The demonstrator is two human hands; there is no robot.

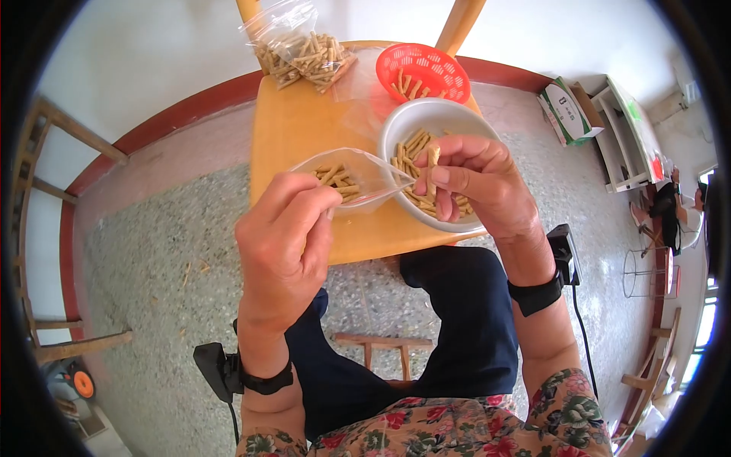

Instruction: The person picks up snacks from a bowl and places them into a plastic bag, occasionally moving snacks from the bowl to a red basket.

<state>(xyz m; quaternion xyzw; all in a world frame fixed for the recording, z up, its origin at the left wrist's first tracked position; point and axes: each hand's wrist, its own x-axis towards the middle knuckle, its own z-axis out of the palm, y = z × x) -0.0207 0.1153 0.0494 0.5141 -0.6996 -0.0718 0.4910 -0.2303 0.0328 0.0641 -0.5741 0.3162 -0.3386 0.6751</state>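
Cannot see the right rim of the round, pale grey bowl [438, 114] behind the bare right grip [487, 183], nor its floor beneath short tan sticks [415, 142]. Cannot see the lower left of the clear plastic bag [378, 177], left of the bowl, behind the bare left grip [278, 225]. Cannot follow the posts of the yellow wooden chair [301, 126] past the top edge, beyond the bowl. Cannot make out the blurred, tiny person [691, 221] far right of the bowl.

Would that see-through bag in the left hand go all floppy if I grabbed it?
Yes, probably floppy: the clear bag looks thin and narrows to a point by the right hand. It's likely light, since only a small heap of sticks shows inside. The sticks look loose, so they might slide if it tips.
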